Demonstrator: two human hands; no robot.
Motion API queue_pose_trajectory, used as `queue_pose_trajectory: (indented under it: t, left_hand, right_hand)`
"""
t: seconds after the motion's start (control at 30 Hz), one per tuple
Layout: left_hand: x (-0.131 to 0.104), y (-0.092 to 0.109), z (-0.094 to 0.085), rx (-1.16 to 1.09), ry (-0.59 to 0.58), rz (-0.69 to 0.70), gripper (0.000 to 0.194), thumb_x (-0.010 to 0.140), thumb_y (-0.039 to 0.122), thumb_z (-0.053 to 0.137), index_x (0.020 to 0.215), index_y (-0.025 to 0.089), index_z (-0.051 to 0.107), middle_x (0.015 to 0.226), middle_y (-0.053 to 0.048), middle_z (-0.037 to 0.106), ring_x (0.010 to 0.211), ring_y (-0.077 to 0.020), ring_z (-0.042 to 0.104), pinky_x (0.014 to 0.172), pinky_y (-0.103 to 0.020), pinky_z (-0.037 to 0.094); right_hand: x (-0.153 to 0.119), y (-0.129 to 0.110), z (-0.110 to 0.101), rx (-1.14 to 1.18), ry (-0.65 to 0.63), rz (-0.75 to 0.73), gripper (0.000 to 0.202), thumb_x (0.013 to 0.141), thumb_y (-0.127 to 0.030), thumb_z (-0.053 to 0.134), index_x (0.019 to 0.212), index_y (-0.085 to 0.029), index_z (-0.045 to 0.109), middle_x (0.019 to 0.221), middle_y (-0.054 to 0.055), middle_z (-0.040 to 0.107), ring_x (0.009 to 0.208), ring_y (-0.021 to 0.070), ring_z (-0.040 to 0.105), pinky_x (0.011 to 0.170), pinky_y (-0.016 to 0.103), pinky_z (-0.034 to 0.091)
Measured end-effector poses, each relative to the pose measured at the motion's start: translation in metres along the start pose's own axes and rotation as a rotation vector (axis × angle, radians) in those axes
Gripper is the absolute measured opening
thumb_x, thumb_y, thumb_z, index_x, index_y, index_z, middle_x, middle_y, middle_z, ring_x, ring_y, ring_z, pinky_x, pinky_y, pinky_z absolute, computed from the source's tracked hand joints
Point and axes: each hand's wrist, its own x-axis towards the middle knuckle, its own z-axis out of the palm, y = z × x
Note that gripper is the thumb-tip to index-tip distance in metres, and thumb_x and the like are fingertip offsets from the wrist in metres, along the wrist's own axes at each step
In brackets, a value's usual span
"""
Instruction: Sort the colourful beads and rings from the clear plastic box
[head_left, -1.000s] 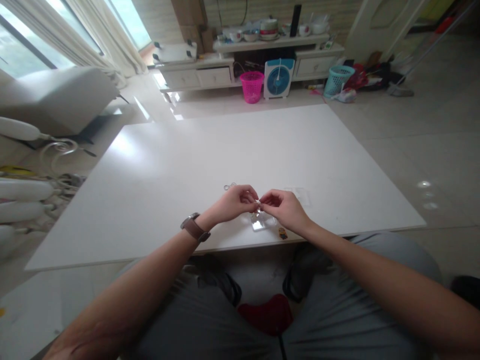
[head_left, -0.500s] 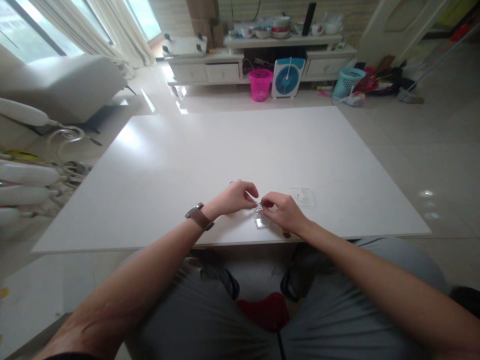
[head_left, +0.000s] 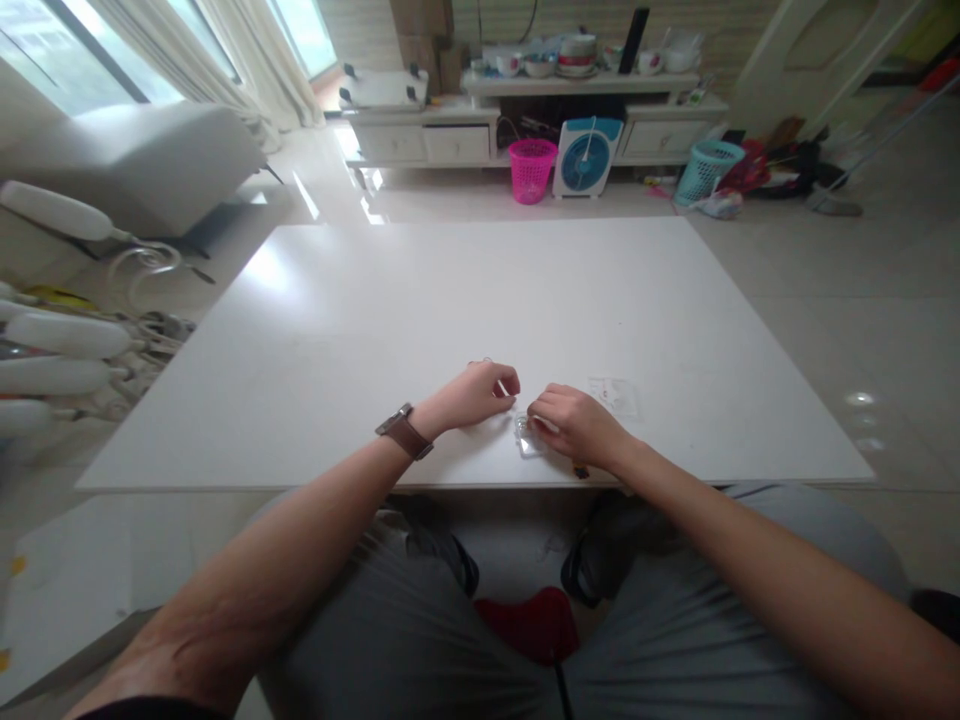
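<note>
On the white table (head_left: 465, 290), near its front edge, lies a small clear plastic case (head_left: 531, 445) with shiny bits in it. My right hand (head_left: 574, 425) is over the right side of this case, fingers closed in a pinch; what they hold, if anything, is too small to make out. To the left, my left hand (head_left: 484, 392) hovers close by with thumb and forefinger slightly apart and nothing visible between them. Behind it, a thin ring-like object (head_left: 486, 360) is mostly hidden. Beyond my right hand rests a clear plastic bag (head_left: 619, 397).
A small yellow and dark item (head_left: 580, 470) lies at the table's front edge, beside my right wrist. Across the floor stand a pink basket (head_left: 532, 172), a blue and white fan (head_left: 587, 160) and a cabinet (head_left: 457, 145). White-padded metal furniture (head_left: 71, 335) is at the left.
My right hand has drawn slightly away from my left, so the gap between them is wider and more of the case's top shows. The whole view has shifted a little.
</note>
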Motion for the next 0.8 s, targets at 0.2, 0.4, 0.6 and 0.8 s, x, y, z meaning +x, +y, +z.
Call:
queue_pose_trajectory:
  t: [0.2, 0.4, 0.6, 0.8]
  left_hand:
    - [0.0, -0.003, -0.009, 0.06, 0.012, -0.023, 0.012, 0.078, 0.015, 0.056, 0.081, 0.016, 0.067, 0.072, -0.002, 0.069, 0.066, -0.0122, 0.062, 0.063, -0.023, 0.047]
    - [0.002, -0.027, -0.026, 0.216, 0.101, -0.056, 0.011, 0.076, 0.017, 0.059, 0.078, 0.016, 0.07, 0.076, -0.003, 0.07, 0.065, -0.0125, 0.06, 0.065, -0.025, 0.046]
    - [0.006, -0.046, -0.026, 0.269, 0.092, -0.129, 0.009, 0.074, 0.019, 0.064, 0.078, 0.017, 0.072, 0.075, -0.004, 0.07, 0.066, -0.0137, 0.06, 0.068, -0.027, 0.047]
    - [0.011, -0.053, -0.018, 0.318, 0.133, -0.124, 0.018, 0.076, 0.028, 0.065, 0.088, 0.017, 0.07, 0.088, -0.006, 0.069, 0.071, -0.0156, 0.06, 0.07, -0.029, 0.047]
  right_hand:
    - [-0.002, 0.0, 0.003, 0.126, 0.065, 0.019, 0.009, 0.087, -0.015, 0.055, 0.084, -0.018, 0.062, 0.079, 0.006, 0.065, 0.081, 0.0206, 0.054, 0.075, 0.032, 0.04]
    - [-0.003, 0.003, -0.014, 0.156, 0.268, 0.193, 0.014, 0.084, -0.01, 0.053, 0.089, -0.018, 0.063, 0.087, 0.007, 0.068, 0.086, 0.0217, 0.057, 0.081, 0.034, 0.043]
    - [-0.008, 0.004, -0.02, 0.048, 0.129, 0.266, 0.009, 0.085, -0.015, 0.055, 0.087, -0.018, 0.063, 0.088, 0.006, 0.067, 0.087, 0.022, 0.056, 0.08, 0.034, 0.042]
    - [-0.009, -0.001, -0.021, 0.016, 0.042, 0.252, 0.01, 0.088, -0.02, 0.054, 0.085, -0.018, 0.064, 0.09, 0.006, 0.065, 0.088, 0.0211, 0.055, 0.079, 0.033, 0.04]
